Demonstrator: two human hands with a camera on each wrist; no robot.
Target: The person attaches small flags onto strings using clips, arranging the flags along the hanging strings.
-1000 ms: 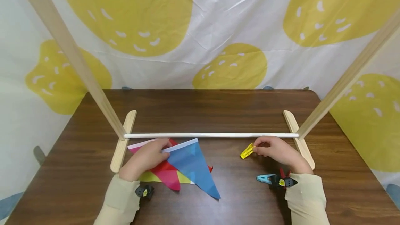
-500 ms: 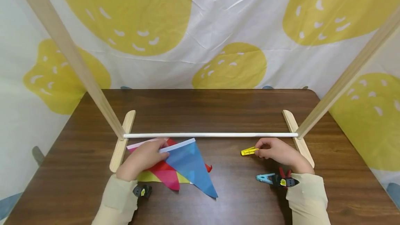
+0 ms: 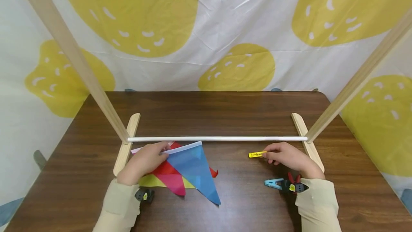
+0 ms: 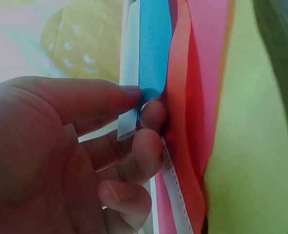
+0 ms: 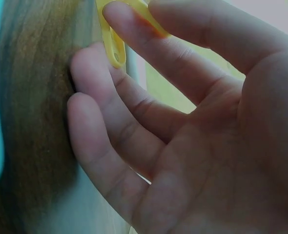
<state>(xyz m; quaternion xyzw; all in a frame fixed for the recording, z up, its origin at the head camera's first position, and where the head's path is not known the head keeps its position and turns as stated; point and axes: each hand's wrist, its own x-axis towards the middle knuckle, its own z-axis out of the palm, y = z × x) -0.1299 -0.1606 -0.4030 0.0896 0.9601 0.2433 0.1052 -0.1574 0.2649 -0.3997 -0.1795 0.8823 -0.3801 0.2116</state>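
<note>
My left hand (image 3: 146, 160) pinches the white top band of a blue triangular pennant (image 3: 193, 164) between thumb and index finger; the left wrist view shows this blue pennant (image 4: 154, 44) close up. Beneath it lie a red pennant (image 3: 165, 168), a pink pennant (image 3: 173, 185) and a yellow-green pennant (image 3: 151, 180). On the right, my right hand (image 3: 288, 155) holds a yellow clothespin (image 3: 255, 154) by its end, between thumb and fingers, just over the table. The right wrist view shows only part of the yellow clothespin (image 5: 113, 46).
A white rod (image 3: 219, 139) spans between two wooden posts on flat feet, just beyond both hands. A light-blue clothespin (image 3: 273, 183) lies near the right wrist, with a red clothespin (image 3: 293, 177) partly hidden by the wrist camera. A patterned cloth (image 3: 180, 71) hangs behind the table.
The yellow clothespin has turned from slanted to nearly level in my right fingers. My left hand has shifted slightly left along the band, and the blue pennant's tip has swung left.
</note>
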